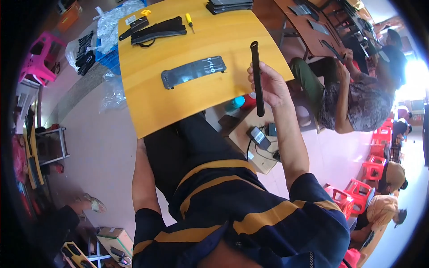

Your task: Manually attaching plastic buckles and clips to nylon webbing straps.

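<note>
In my right hand (pixel 273 85) I hold a long, narrow black strap (pixel 255 58) upright over the right part of the table, pinched between thumb and fingers. The strap's upper end has a small slot. My left forearm (pixel 145 183) runs up to the table's near edge, and the hand itself is hidden below the tabletop. On the yellow wooden table (pixel 147 105), left of the held strap, lies a flat dark sleeve or packet (pixel 190 73) with a shiny film and small pale markings.
Farther back lie a pile of black straps (pixel 158 31), a yellow-handled screwdriver (pixel 189 21) and a stack of black flat pieces (pixel 229 6). A blue crate with clear plastic bags (pixel 117 24) stands to the left. A co-worker (pixel 357 98) sits close on the right.
</note>
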Action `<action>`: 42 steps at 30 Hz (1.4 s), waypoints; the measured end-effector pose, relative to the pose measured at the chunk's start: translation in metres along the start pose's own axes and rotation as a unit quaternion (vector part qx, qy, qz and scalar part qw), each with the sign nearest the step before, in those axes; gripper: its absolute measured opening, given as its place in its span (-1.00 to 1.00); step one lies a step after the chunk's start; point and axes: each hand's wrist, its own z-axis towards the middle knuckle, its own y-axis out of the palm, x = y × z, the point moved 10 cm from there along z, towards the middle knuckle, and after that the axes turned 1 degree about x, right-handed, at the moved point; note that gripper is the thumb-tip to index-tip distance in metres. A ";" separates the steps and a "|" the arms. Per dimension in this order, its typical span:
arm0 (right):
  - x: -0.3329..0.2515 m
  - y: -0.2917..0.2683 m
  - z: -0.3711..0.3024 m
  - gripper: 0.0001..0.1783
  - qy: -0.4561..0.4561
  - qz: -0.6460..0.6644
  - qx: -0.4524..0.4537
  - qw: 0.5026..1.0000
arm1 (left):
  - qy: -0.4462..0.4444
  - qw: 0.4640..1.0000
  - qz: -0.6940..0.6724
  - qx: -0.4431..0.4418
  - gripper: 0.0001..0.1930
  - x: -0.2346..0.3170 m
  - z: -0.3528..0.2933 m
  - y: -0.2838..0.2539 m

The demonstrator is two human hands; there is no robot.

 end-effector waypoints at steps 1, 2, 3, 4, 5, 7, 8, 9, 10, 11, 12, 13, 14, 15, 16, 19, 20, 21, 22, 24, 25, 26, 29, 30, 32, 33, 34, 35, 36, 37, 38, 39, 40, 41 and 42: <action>0.001 0.002 -0.006 -0.69 -0.005 0.008 0.005 1.000 | 0.005 1.000 0.011 0.000 -0.74 0.002 0.001 0.001; 0.003 0.003 -0.011 -0.69 -0.010 0.015 0.010 1.000 | 0.011 1.000 0.021 0.001 -0.74 0.003 0.001 0.002; 0.005 0.001 -0.015 -0.69 -0.012 0.019 0.014 1.000 | 0.018 0.999 0.032 0.001 -0.74 0.006 0.003 0.003; 0.006 -0.002 -0.018 -0.69 -0.022 0.003 0.032 0.999 | 0.026 0.999 0.041 0.003 -0.75 0.007 0.003 0.004; 0.008 -0.006 -0.020 -0.69 -0.030 -0.014 0.048 0.998 | 0.033 0.998 0.050 0.005 -0.75 0.008 0.002 0.004; 0.014 -0.009 -0.020 -0.69 -0.038 -0.036 0.066 0.996 | 0.051 0.996 0.066 0.013 -0.75 0.010 0.000 0.002; 0.015 -0.012 -0.019 -0.70 -0.045 -0.062 0.082 0.994 | 0.060 0.995 0.073 0.019 -0.75 0.012 -0.001 -0.001; 0.016 -0.012 -0.019 -0.70 -0.045 -0.059 0.082 0.994 | 0.069 0.994 0.081 0.022 -0.75 0.016 -0.001 0.000; 0.015 -0.010 -0.019 -0.70 -0.053 -0.076 0.082 0.992 | 0.079 0.993 0.087 0.027 -0.75 0.021 -0.001 0.000; 0.014 -0.008 -0.019 -0.71 -0.061 -0.093 0.080 0.991 | 0.089 0.991 0.094 0.033 -0.75 0.024 -0.002 0.000; 0.016 -0.005 -0.019 -0.71 -0.059 -0.090 0.077 0.991 | 0.100 0.989 0.100 0.040 -0.75 0.027 -0.006 0.000; 0.016 0.001 -0.020 -0.73 -0.066 -0.083 0.078 0.991 | 0.112 0.987 0.106 0.048 -0.75 0.030 -0.009 -0.002; 0.016 0.007 -0.020 -0.75 -0.072 -0.076 0.078 0.991 | 0.125 0.984 0.112 0.057 -0.75 0.035 -0.012 -0.004; 0.018 0.011 -0.019 -0.75 -0.070 -0.073 0.073 0.992 | 0.137 0.981 0.117 0.066 -0.75 0.040 -0.017 -0.004; 0.020 0.016 -0.018 -0.76 -0.073 -0.078 0.069 0.992 | 0.149 0.978 0.122 0.075 -0.75 0.046 -0.023 -0.005; 0.018 0.013 -0.019 -0.82 -0.092 -0.080 0.069 0.990 | 0.297 0.893 0.299 0.156 -0.79 0.090 -0.093 0.027; 0.017 0.015 -0.019 -0.87 -0.100 -0.076 0.060 0.990 | 0.300 0.892 0.300 0.156 -0.79 0.096 -0.114 0.041; 0.018 0.019 -0.019 -0.87 -0.101 -0.074 0.057 0.991 | 0.399 0.826 0.358 0.174 -0.81 0.115 -0.149 0.063; 0.018 0.019 -0.020 -0.86 -0.101 -0.076 0.074 0.989 | 0.491 0.745 0.411 0.191 -0.82 0.129 -0.185 0.089; 0.024 0.023 -0.018 -0.86 -0.094 -0.080 0.085 0.989 | 0.467 0.789 0.383 0.113 -0.82 0.127 -0.210 0.117; 0.022 0.025 -0.019 -0.85 -0.099 -0.092 0.082 0.987 | 0.426 0.821 0.371 0.082 -0.85 0.129 -0.217 0.136; 0.020 0.028 -0.020 -0.85 -0.103 -0.102 0.077 0.986 | 0.394 0.853 0.338 0.049 -0.86 0.132 -0.224 0.152; 0.018 0.035 -0.024 -0.85 -0.109 -0.111 0.075 0.985 | 0.383 0.882 0.272 -0.047 -0.86 0.141 -0.238 0.205; 0.017 0.036 -0.026 -0.85 -0.112 -0.109 0.075 0.985 | 0.396 0.874 0.268 -0.083 -0.85 0.152 -0.248 0.229; 0.015 0.036 -0.031 -0.83 -0.118 -0.119 0.084 0.982 | 0.425 0.857 0.261 -0.130 -0.83 0.175 -0.267 0.268; 0.014 0.036 -0.034 -0.83 -0.121 -0.118 0.085 0.982 | 0.439 0.850 0.245 -0.155 -0.81 0.183 -0.274 0.285; 0.014 0.037 -0.035 -0.82 -0.124 -0.120 0.082 0.982 | 0.445 0.846 0.234 -0.176 -0.75 0.189 -0.280 0.299; 0.014 0.039 -0.037 -0.81 -0.127 -0.122 0.079 0.981 | 0.467 0.831 0.239 -0.183 -0.71 0.196 -0.288 0.311; 0.014 0.040 -0.039 -0.81 -0.128 -0.122 0.079 0.981 | 0.488 0.816 0.244 -0.190 -0.66 0.203 -0.296 0.323; 0.014 0.040 -0.041 -0.81 -0.131 -0.128 0.083 0.980 | 0.528 0.783 0.261 -0.202 -0.57 0.209 -0.307 0.335; 0.013 0.039 -0.042 -0.81 -0.134 -0.135 0.086 0.978 | 0.528 0.782 0.261 -0.202 -0.57 0.211 -0.310 0.343; 0.013 0.038 -0.044 -0.81 -0.136 -0.134 0.088 0.978 | 0.543 0.773 0.257 -0.201 -0.56 0.213 -0.316 0.351; 0.013 0.036 -0.045 -0.81 -0.139 -0.139 0.090 0.976 | 0.558 0.764 0.253 -0.200 -0.55 0.215 -0.322 0.358; 0.013 0.035 -0.045 -0.80 -0.141 -0.144 0.090 0.975 | 0.552 0.764 0.263 -0.204 -0.52 0.214 -0.326 0.364; 0.014 0.035 -0.046 -0.80 -0.141 -0.143 0.091 0.975 | 0.552 0.764 0.264 -0.205 -0.52 0.212 -0.326 0.368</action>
